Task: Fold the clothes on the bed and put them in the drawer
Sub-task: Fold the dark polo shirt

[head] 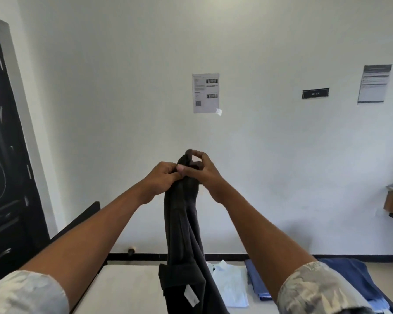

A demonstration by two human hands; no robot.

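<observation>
Both bare forearms reach up and forward above the white-mattressed bed [127, 286]. The left hand [162, 177] and right hand [205, 171] meet side by side, each with its fingers [201, 155] curled tight, pinching the top end of a long black fabric garment [182, 234]. The garment hangs straight down from the fingers between the arms, over the bed's middle; a folded white shirt [233, 284] and a folded blue cloth [256, 282] lie on the bed's right part, and white mattress shows leftward to its dark frame edge.
</observation>
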